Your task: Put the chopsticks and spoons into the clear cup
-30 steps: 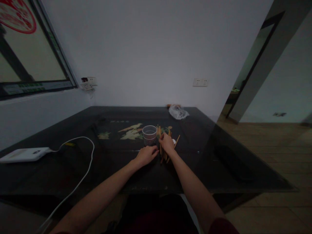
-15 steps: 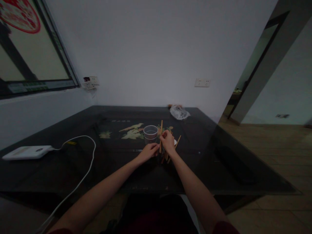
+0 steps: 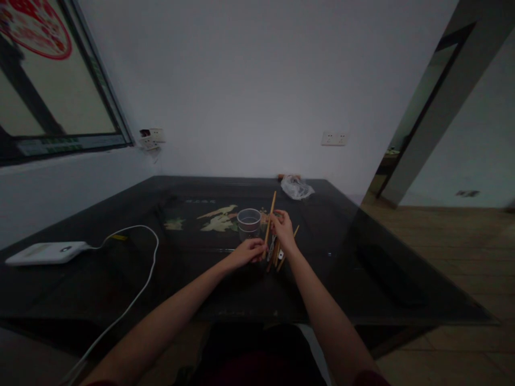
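A light wooden chopstick (image 3: 270, 215) stands tilted over the table, its top leaning away to the right. My left hand (image 3: 247, 253) pinches it near the lower end. Higher up, the fingers of my right hand (image 3: 284, 228) are closed on the same stick. Beneath my right hand lies a loose bunch of chopsticks (image 3: 277, 260), partly hidden by the hand and wrist. Among them is a small white piece with a dark spot (image 3: 280, 255), too small to name. Just beyond my left hand a clear cup (image 3: 249, 219) stands upright.
The dark glossy table (image 3: 193, 284) bears a printed bird and flowers. At left lies a white power bank (image 3: 46, 253) with a white cable (image 3: 152, 262) curving to the front edge. A crumpled plastic bag (image 3: 296, 187) sits by the wall. A dark flat object (image 3: 390, 273) lies right.
The chopstick has tilted to the right at its top. My right hand has shifted slightly right, and my left hand now grips the stick's lower end.
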A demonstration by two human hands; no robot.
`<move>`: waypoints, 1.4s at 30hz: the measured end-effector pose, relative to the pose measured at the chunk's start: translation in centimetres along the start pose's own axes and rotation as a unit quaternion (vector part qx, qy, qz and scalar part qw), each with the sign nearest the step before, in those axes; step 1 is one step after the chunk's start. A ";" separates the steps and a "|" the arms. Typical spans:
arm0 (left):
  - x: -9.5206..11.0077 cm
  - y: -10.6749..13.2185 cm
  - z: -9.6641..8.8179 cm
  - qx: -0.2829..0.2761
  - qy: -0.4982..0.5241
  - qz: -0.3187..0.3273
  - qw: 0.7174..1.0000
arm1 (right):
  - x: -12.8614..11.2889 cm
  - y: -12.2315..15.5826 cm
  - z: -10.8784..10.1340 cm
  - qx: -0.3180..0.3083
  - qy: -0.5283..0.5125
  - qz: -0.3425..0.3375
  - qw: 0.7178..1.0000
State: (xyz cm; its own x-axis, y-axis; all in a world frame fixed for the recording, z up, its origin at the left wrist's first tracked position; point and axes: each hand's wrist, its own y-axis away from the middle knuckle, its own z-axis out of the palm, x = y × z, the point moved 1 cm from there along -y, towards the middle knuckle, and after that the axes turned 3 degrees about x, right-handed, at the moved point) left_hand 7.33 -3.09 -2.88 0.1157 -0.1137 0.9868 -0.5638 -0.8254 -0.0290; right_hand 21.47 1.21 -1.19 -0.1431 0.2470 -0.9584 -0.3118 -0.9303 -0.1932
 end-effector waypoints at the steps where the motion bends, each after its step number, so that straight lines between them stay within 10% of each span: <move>1: 0.1 0.1 0.0 -0.012 -0.011 0.003 1.000 | -0.3 -0.1 -0.2 -0.009 -0.012 0.017 1.000; 13: 1.1 0.9 -0.8 -0.020 -0.155 0.055 0.986 | -5.2 0.7 -1.1 -0.100 -0.014 -0.070 0.992; 26: 1.1 0.9 -1.1 0.174 -0.330 0.150 0.916 | -6.5 3.9 0.6 -0.173 0.156 -0.216 0.948; 42: 1.4 0.9 -1.0 0.140 -0.310 0.133 0.931 | -6.7 3.4 -0.5 -0.185 0.151 -0.216 0.947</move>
State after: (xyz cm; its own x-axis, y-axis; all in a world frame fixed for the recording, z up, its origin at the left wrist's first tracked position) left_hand 6.14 -3.46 -1.37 0.5005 -0.5602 0.6601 -0.4140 -0.8245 -0.3858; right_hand 21.85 -3.71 4.52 0.2152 0.5886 -0.7792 0.0789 -0.8058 -0.5869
